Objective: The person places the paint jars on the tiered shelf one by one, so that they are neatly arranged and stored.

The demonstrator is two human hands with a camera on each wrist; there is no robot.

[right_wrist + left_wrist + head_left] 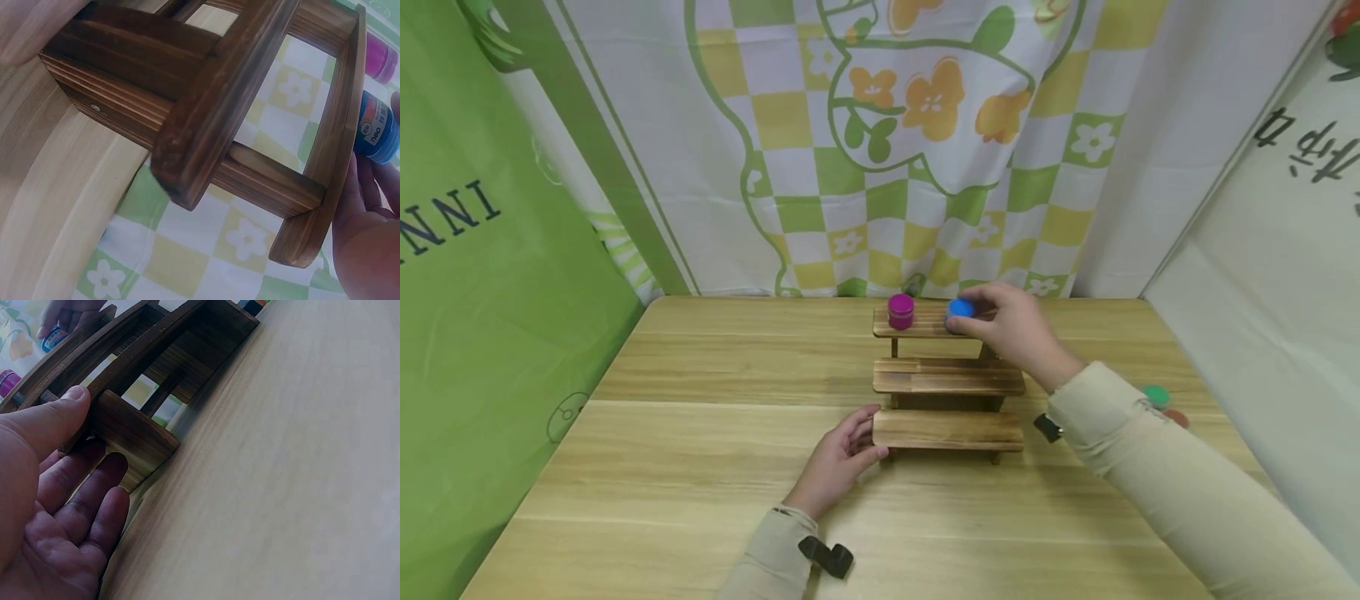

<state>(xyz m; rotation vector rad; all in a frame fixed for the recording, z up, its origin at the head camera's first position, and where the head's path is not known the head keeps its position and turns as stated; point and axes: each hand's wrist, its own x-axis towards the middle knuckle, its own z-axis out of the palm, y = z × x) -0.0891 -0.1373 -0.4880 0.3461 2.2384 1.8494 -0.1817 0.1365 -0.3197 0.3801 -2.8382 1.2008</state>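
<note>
A three-tier wooden step stand (pixel 947 429) stands on the table. My right hand (pixel 1021 333) pinches a small blue jar (pixel 959 310) between thumb and fingers at the top tier; a printed label shows on the jar (pixel 375 128) in the right wrist view. To its left on the same tier sits a magenta jar (pixel 901 312) with a lid. My left hand (pixel 833 468) holds the left end of the lowest tier, its thumb (pixel 69 412) against the board's edge and the other fingers partly behind it. The middle and lowest tiers bear no jars.
Right of the stand, partly hidden by my right sleeve (pixel 1150 467), are a green-topped jar (pixel 1156 395) and a reddish one (pixel 1177 417). A patterned curtain (pixel 805 167) hangs behind the wooden table (pixel 737 367), with a green cloth (pixel 490 333) at the left and a white one (pixel 1255 275) at the right.
</note>
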